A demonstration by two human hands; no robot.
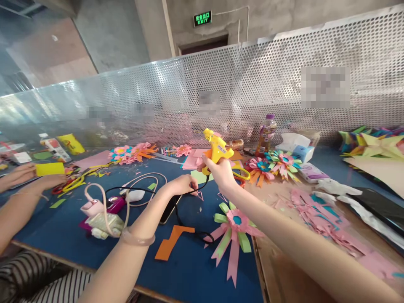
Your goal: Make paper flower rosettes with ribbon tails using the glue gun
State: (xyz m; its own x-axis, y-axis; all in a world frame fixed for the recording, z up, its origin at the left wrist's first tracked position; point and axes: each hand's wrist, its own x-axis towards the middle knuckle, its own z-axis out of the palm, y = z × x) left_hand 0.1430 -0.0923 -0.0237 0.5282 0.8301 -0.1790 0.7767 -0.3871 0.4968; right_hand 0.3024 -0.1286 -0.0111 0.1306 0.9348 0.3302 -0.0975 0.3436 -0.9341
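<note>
My right hand (221,170) is wrapped round a yellow hot glue gun (219,147), raised above the table with its nozzle toward the upper left. Its black cord (206,183) drops from the handle and runs past my left hand (184,185). The fingers of that hand are curled, and what they hold, if anything, is hidden. A phone (169,209) lies partly under my left wrist. Beside the left fingertips is a small pink paper triangle (200,195). Below my hands lie a pink and green paper flower (236,221) and an orange paper piece (172,244).
Another person's hands (47,183) hold yellow paper (50,169) at left. A pink-corded plug cluster (102,219) lies left of my forearm. Yellow-handled scissors (241,173), more paper flowers (285,162), a drink bottle (267,134) and pink scraps (325,221) surround the right side. A perforated metal panel (176,97) stands behind.
</note>
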